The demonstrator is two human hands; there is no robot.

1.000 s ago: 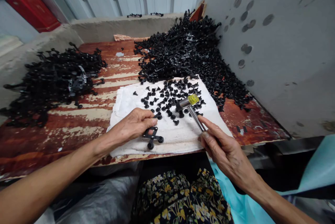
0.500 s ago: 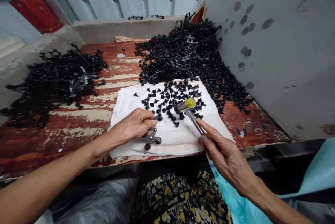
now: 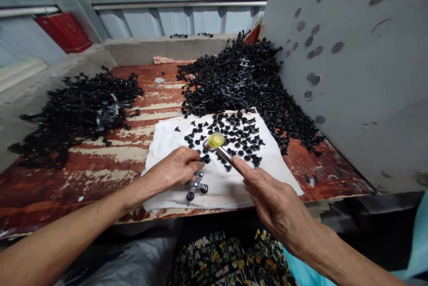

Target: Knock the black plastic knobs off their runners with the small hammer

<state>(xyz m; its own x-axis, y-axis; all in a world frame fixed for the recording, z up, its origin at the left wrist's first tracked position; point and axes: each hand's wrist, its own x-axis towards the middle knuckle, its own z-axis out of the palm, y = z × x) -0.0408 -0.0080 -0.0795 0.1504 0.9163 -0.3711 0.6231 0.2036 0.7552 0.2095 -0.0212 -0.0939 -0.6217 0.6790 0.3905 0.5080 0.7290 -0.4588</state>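
My left hand [image 3: 182,166] is closed on a black jointed linkage [image 3: 197,185], whose near end with small round feet sticks out below my fingers. The linkage's far end pokes past my thumb above the white cloth [image 3: 234,190]. In my right hand [image 3: 272,194] is a hammer [image 3: 216,141] with a yellow face and a metal handle. Its head is just beyond my left fingertips, over the cloth; whether it touches anything I cannot tell. Many small black mushroom-shaped plugs [image 3: 239,132] lie scattered on the cloth.
A big heap of black linkages and plugs [image 3: 230,80] fills the back right of the worn red board [image 3: 110,172]. Another heap of linkages [image 3: 76,116] lies at left. A grey panel [image 3: 361,98] walls the right side. A red box [image 3: 63,31] stands at back left.
My right hand has swung the hammer left, from over the plugs to near my left fingertips. My left hand keeps its hold on the linkage. The whole view has shifted slightly.
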